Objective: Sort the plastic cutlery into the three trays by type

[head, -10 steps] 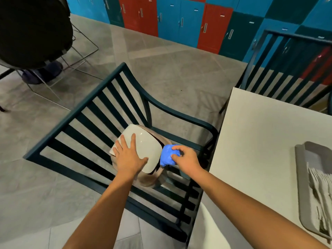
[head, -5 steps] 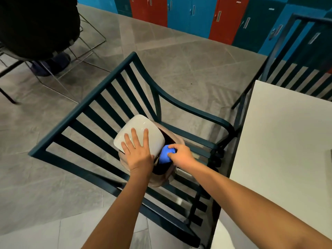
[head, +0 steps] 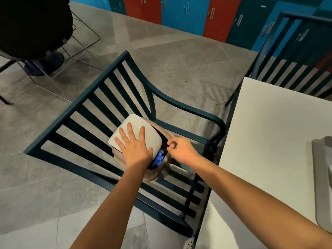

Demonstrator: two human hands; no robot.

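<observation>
A beige case (head: 152, 174) lies on the seat of a dark teal slatted chair (head: 100, 97). My left hand (head: 133, 147) lies flat, fingers spread, on the white rounded object (head: 142, 126) sticking out of the case. A crumpled blue thing (head: 159, 159) sits inside the case's dark opening. My right hand (head: 181, 150) pinches the dark rim of that opening with thumb and forefinger. A grey tray (head: 321, 178) shows at the right edge, on the white table (head: 273, 141); its contents are almost wholly cut off.
A second teal chair (head: 291, 56) stands behind the table's far corner. A black chair with wire legs (head: 34, 27) is at the far left on the grey tiled floor. Blue, red and dark green lockers (head: 194, 13) line the back wall.
My right hand has pushed the blue thing down into the case, let go of it, and now pinches the opening's rim. My left hand stayed on the white object.
</observation>
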